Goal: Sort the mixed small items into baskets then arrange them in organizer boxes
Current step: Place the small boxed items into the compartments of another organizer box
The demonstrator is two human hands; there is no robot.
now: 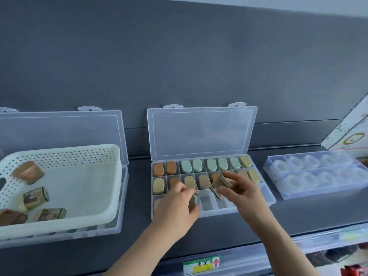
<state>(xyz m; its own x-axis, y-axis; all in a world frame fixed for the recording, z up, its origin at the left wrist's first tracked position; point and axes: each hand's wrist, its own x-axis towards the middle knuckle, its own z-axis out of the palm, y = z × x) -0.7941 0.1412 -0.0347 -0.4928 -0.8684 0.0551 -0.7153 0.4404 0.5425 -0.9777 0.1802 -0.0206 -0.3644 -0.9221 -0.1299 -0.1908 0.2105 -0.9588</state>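
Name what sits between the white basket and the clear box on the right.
In the head view, the open organizer box, partly filled with small oval items, sits there.

Dark grey shelf: left organizer box at its left edge, middle organizer box midway, closed clear box toward the right.

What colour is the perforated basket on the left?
White; the perforated basket shows best in the head view.

Only 2 forearms and 2 hands of the person show. Both forearms are bare along their whole visible length. The left hand and right hand are bare too, slim-fingered, slightly blurred.
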